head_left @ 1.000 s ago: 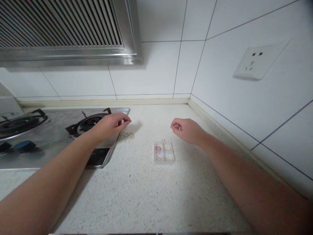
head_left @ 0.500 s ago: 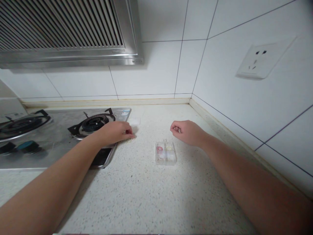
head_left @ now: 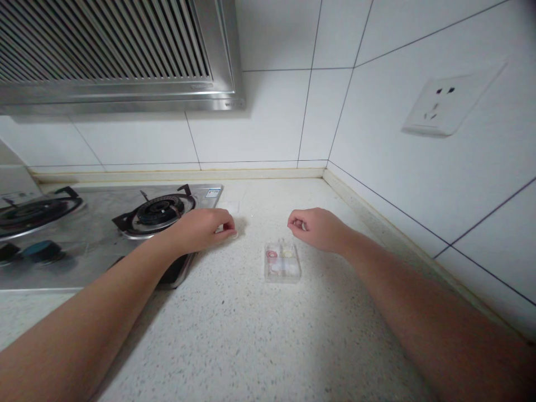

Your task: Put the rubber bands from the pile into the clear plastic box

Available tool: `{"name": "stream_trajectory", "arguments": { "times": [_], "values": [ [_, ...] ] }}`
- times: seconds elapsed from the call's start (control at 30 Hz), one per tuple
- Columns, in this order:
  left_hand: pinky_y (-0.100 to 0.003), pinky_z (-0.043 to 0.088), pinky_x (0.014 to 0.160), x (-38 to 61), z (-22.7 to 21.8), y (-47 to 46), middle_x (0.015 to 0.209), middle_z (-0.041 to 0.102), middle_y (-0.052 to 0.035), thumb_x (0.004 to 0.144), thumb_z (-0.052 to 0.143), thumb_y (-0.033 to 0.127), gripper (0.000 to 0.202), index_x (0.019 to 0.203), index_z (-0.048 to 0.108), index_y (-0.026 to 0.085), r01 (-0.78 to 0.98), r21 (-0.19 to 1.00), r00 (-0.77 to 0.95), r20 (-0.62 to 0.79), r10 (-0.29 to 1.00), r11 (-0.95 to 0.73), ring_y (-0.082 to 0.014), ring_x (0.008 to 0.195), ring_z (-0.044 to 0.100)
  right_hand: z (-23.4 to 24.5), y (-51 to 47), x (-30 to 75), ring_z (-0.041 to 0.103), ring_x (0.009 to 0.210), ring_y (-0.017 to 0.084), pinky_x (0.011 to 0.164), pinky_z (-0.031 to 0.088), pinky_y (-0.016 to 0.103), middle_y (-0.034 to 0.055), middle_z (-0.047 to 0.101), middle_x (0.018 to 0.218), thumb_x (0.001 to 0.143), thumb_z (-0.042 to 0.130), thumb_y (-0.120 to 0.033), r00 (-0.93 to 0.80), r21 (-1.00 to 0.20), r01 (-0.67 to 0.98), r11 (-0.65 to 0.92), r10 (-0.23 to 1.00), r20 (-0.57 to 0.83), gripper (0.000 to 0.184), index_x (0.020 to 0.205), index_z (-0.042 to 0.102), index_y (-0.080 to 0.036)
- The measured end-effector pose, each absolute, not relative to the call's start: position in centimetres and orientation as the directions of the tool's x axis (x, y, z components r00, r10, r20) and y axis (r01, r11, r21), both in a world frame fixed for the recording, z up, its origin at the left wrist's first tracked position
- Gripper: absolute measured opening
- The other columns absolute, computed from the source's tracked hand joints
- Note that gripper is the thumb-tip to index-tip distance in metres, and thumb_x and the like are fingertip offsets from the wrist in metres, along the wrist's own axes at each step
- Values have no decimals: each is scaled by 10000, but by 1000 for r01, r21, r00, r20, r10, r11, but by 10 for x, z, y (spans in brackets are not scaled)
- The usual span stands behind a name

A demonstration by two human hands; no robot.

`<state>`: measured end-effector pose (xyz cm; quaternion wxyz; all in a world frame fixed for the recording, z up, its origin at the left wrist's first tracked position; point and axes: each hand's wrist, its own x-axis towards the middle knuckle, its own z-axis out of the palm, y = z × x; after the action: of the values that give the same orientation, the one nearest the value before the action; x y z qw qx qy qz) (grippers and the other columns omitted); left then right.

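My left hand point(head_left: 207, 229) is just right of the stove's edge, thumb and fingertips pinched together. A small pale loop point(head_left: 235, 235), too faint to name surely, shows at its fingertips. My right hand point(head_left: 316, 228) hovers over the counter with its fingers curled closed; whatever may be inside is hidden. Between the hands and nearer to me lies a small clear compartment box point(head_left: 283, 277), open at the top. A red ring-shaped piece point(head_left: 272, 254) lies in its far left compartment and a pale yellow one point(head_left: 288, 253) in the far right.
A flat clear plastic piece point(head_left: 229, 207) lies behind my left hand. The gas stove point(head_left: 94, 223) with its black burners takes up the left, under a metal range hood point(head_left: 121, 103). Tiled walls meet at the back right, with a socket point(head_left: 435, 106) on the right one.
My left hand has lifted slightly and moved right, the pale loop now at its fingertips. The right hand stays closed, nearly in place; the view has shifted slightly.
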<state>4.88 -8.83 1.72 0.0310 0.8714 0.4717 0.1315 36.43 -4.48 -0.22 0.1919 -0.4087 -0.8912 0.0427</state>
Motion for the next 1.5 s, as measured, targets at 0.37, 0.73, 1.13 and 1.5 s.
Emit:
{"name": "stream_trajectory", "arguments": {
  "times": [0.37, 0.73, 1.13, 1.5],
  "values": [
    [-247, 362, 603, 114, 4, -120, 745, 615, -12, 891, 573, 454, 302, 852, 669, 170, 611, 687, 306, 253, 918, -393, -128, 659, 495, 5, -62, 352, 549, 650, 121, 623, 314, 265, -8, 651, 728, 833, 552, -255, -650, -240, 628, 740, 669, 361, 137, 892, 668, -213],
    [-225, 293, 512, 131, -4, -123, 607, 482, 28, 853, 616, 443, 298, 791, 608, 152, 266, 929, 213, 203, 956, -256, -86, 529, 355, 26, -95, 333, 437, 533, 80, 524, 294, 238, -30, 563, 613, 892, 539, -337, -666, -594, 421, 685, 679, 310, 200, 796, 603, -174],
    [-240, 358, 590, 138, -9, -129, 663, 542, 6, 863, 610, 443, 301, 789, 622, 151, 216, 930, 270, 236, 934, -297, -106, 605, 454, 50, -102, 335, 480, 588, 100, 516, 323, 241, -3, 593, 664, 849, 591, -327, -669, -633, 495, 595, 726, 159, 169, 792, 639, -175],
    [-270, 405, 680, 140, -16, -127, 761, 608, -28, 867, 604, 368, 228, 822, 632, 147, 196, 938, 334, 211, 919, -287, -136, 715, 524, 58, -98, 345, 450, 565, 101, 504, 264, 262, -20, 593, 645, 878, 561, -335, -769, -457, 580, 674, 638, -36, 164, 800, 611, -200]
  ]
}}
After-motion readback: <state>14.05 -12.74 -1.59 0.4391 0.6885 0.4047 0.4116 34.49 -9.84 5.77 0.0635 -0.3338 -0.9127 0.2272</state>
